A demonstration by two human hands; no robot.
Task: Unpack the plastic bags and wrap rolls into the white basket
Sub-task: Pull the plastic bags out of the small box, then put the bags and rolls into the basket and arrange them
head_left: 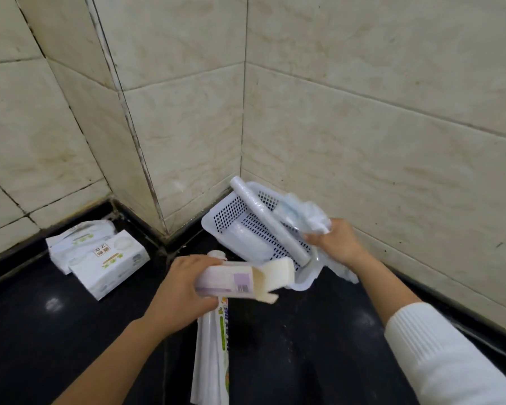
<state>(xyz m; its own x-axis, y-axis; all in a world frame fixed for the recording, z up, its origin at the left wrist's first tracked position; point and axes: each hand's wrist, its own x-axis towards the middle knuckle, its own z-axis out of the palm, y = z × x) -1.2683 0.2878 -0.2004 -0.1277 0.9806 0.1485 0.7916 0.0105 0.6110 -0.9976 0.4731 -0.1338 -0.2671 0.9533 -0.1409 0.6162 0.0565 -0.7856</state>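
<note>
Left fingers (pixel 208 262): curled tight round an opened wrap box (pixel 243 280).
Right fingers (pixel 313 238): closed on crumpled plastic bags (pixel 304 213).
Wrap roll (pixel 268 220): lies slantwise across the white basket (pixel 216 222), in the countertop's corner.

One head-worn wide-angle view looks steeply down, close over the black counter (pixel 41 331) toward a tiled wall corner (pixel 243 127).

1. The glossy black surface (pixel 289 331) meets tiled walls.
2. A white basket (pixel 216 222) sits in its corner.
3. Two white boxes (pixel 105 264) lie at its left, touching each other.
</note>
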